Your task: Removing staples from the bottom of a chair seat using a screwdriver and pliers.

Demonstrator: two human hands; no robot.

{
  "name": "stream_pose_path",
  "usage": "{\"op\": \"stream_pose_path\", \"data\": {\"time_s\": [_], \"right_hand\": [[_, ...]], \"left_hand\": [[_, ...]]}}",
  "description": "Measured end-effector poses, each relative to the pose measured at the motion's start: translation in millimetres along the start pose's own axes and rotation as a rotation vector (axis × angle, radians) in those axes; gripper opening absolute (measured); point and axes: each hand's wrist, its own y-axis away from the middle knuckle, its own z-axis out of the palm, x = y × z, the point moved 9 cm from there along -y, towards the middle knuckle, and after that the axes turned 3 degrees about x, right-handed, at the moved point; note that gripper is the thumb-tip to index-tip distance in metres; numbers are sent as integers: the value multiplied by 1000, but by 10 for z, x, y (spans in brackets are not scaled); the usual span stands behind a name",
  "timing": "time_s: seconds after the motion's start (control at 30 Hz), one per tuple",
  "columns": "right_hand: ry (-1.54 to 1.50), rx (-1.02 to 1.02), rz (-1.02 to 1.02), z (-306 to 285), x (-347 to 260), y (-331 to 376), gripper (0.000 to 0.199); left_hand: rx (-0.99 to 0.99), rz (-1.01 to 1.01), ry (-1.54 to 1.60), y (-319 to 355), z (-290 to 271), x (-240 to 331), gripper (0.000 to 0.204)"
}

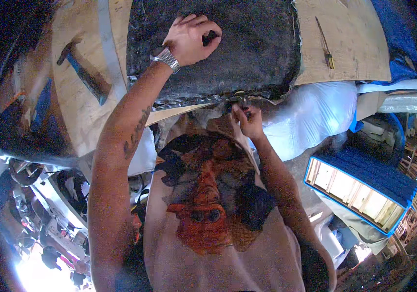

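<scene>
A black fabric-covered panel (247, 53) lies in front of me, its near edge rough and bunched. My left hand (192, 40), with a silver watch (168, 59) at the wrist, is over the panel's left half. Its thumb and index finger curl together into a ring; anything pinched between them is too small to make out. At the panel's near edge, right of the middle, my right hand (248, 120) is closed, thumb against fingers. Something small and dark shows by its fingertips, too blurred to name.
On the left plywood (69, 114) lies a hammer (83, 75) with a blue handle. A thin, pointed tool with a yellow handle (331, 61) rests on the right plywood (359, 44). White plastic wrap (320, 109) bulges below it. A blue-covered wooden frame (359, 194) stands lower right.
</scene>
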Motion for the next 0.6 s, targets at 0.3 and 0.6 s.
{"op": "stream_pose_path", "data": {"time_s": [0.3,0.6], "right_hand": [[428,53,-308,67,-848,139,14],[-351,-357,294,261,384,-54,21]], "left_hand": [[58,90,-44,30,7,-105,16],[74,68,69,-32,-25,-49,15]]}}
